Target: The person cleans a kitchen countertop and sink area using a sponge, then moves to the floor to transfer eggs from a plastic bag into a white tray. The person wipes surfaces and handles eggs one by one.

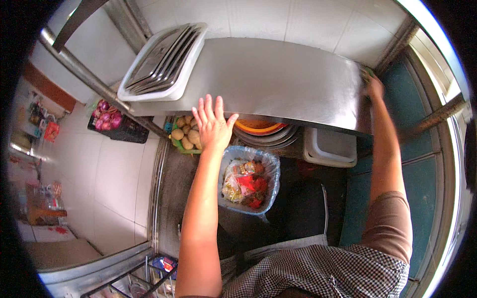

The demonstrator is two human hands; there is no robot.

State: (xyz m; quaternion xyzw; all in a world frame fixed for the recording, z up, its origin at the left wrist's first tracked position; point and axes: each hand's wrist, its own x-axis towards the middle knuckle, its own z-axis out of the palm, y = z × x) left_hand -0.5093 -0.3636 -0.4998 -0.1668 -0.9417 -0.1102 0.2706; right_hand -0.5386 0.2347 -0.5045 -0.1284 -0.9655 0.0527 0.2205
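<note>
My left hand (pixel 212 124) is spread with its fingers apart at the front edge of a stainless steel shelf (pixel 272 78), and nothing is in it. At the shelf's far right end my right hand (pixel 373 88) presses a small greenish pad or cloth (pixel 367 72) against the corner. That hand is blurred, and most of the pad is hidden under it. A white plastic tub (pixel 173 96) stands on the shelf's left end, holding several metal trays (pixel 164 59) tilted on edge.
Below the shelf are potatoes (pixel 188 134) in a green basket, an orange basin (pixel 257 126) over stacked metal ones, and white plastic tubs (pixel 329 147). A lined waste bin (pixel 276 178) holds scraps. Red onions (pixel 108 115) fill a black crate (pixel 128 128) at left. Metal posts (pixel 85 82) frame the shelf.
</note>
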